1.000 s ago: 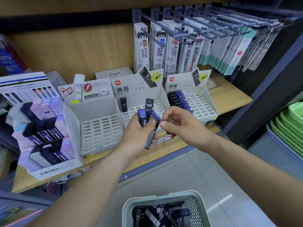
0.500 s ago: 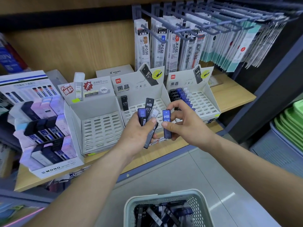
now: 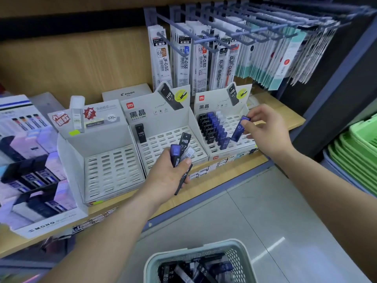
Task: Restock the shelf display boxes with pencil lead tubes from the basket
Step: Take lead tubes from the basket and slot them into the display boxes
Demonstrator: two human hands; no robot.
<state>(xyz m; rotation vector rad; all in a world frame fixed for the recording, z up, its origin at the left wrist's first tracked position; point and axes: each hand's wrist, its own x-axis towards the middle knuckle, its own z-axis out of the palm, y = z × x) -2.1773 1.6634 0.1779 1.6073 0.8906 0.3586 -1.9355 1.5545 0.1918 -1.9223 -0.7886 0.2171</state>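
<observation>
On the shelf [image 3: 234, 176], the right display box [image 3: 222, 105] is part-filled, and the basket [image 3: 195, 247] of lead tubes sits low in front of you. Your left hand [image 3: 167, 178] grips a bunch of tubes [image 3: 183, 148] before the middle display box [image 3: 155, 119]. Your right hand [image 3: 267, 131], well apart from it, pinches one blue tube [image 3: 238, 129] over the right display box's slots.

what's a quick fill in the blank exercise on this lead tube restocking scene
1. The tube pinched by the right hand is ____ in colour.
2. The number of tubes standing in the middle display box is ____.
3. The left hand grips a bunch of tubes, the tallest ____ and marked HB.
4. The basket lies at the ____ edge of the view.
Missing words: blue, one, black, bottom.
</observation>
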